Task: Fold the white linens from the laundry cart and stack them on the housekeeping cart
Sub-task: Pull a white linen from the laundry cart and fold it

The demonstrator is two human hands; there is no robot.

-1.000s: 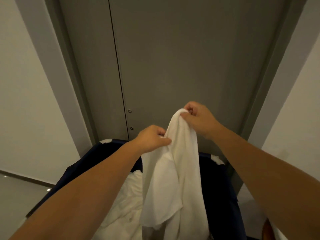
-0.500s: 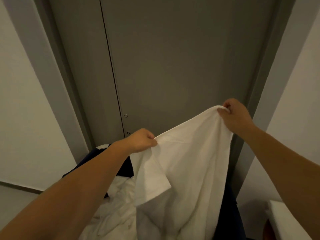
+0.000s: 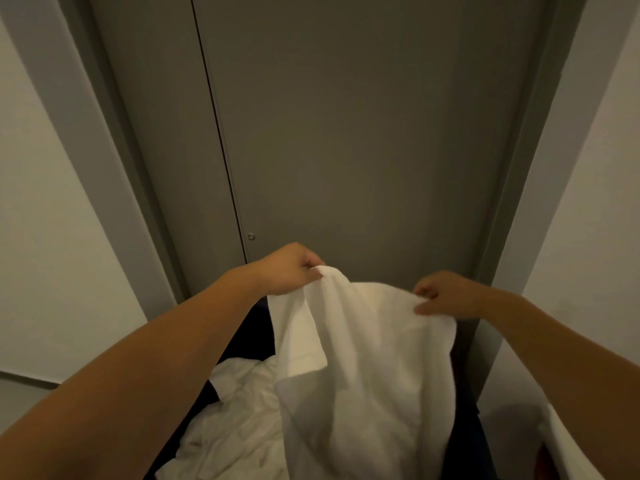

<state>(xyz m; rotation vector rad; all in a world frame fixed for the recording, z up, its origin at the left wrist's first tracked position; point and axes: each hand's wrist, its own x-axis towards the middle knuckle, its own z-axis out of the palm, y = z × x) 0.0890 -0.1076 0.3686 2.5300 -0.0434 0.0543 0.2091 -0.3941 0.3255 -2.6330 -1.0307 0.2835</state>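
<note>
Head view: left hand [image 3: 287, 271] and right hand [image 3: 446, 296] both pinch the top edge of the white linen [image 3: 363, 358] hanging over the laundry cart [image 3: 256, 327], closer together than before, cloth slack, so the first fold is probably starting.

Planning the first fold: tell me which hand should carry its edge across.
Likely the right hand: it pinches the white linen by its flat top edge, while the left hand grips a bunched corner higher, a steadier anchor.
</note>
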